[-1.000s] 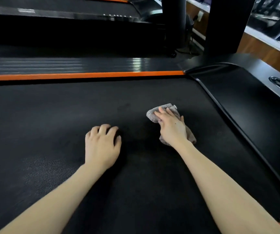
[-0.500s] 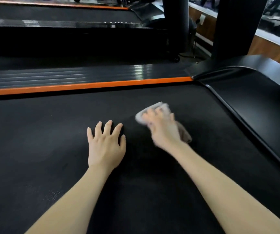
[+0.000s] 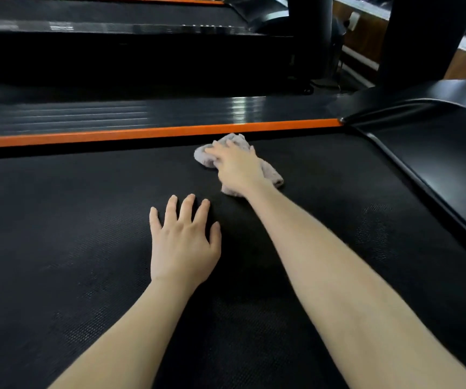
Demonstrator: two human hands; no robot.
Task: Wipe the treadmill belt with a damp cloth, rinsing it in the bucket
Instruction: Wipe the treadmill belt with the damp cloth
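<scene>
Now: your right hand (image 3: 238, 167) presses grey cloth (image 3: 273, 176) flat on belt (image 3: 57, 220), upper centre of frame, just beside orange strip (image 3: 142, 133); fingers stretched, not clenched. Your left hand (image 3: 182, 242) lies at centre on belt, fingers spread, grasping nothing.

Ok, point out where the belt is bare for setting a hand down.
Bare belt runs wide left of the left hand, up to the orange strip. Another patch lies between the right forearm and the black hood. Crowded: the middle, where the right hand presses the cloth.
</scene>
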